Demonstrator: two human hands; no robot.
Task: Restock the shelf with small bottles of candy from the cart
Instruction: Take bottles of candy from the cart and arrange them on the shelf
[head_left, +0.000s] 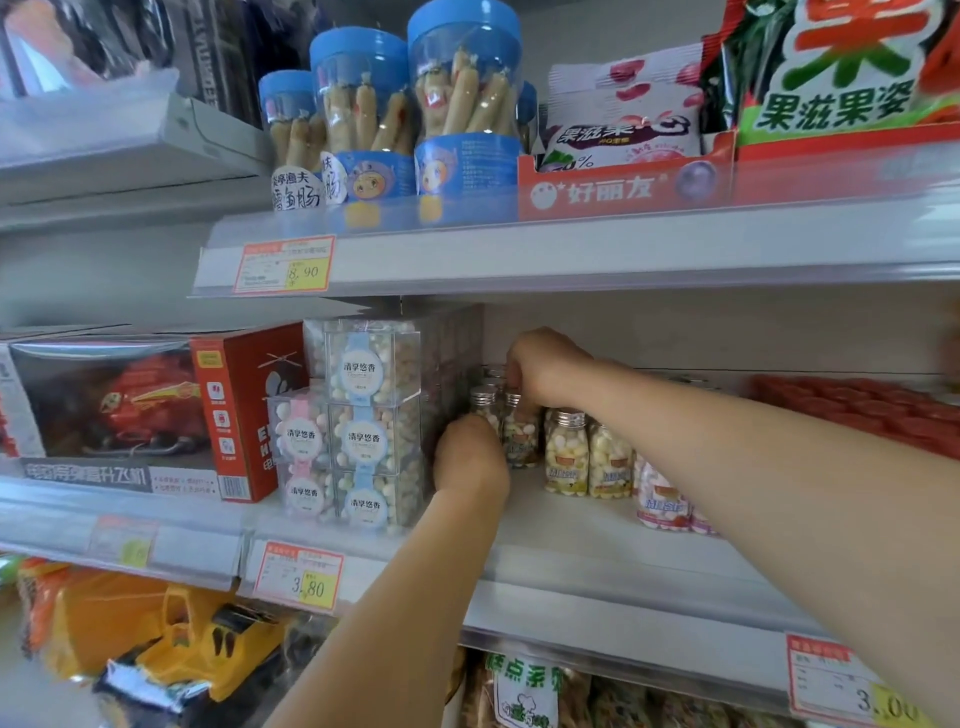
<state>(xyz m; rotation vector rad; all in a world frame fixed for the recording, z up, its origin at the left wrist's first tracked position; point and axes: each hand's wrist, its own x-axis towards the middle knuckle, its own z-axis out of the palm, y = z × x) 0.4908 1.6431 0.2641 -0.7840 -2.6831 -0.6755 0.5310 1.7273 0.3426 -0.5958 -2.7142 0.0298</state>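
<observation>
Two hands (470, 452) (545, 366) around one candy bottle (521, 439) on the shelf (597, 525)

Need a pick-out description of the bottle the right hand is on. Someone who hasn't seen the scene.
Middle shelf, right of the stacked clear candy boxes. In the row of silver-capped bottles, it is the one between both hands, right hand pinching its cap; the yellow-candy bottles to its right stand untouched.

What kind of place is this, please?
Most likely a small shop or supermarket aisle: price tags are clipped to the shelf edge, packaged snacks and a boxed toy fill the shelves, and both hands arrange small candy bottles.
</observation>
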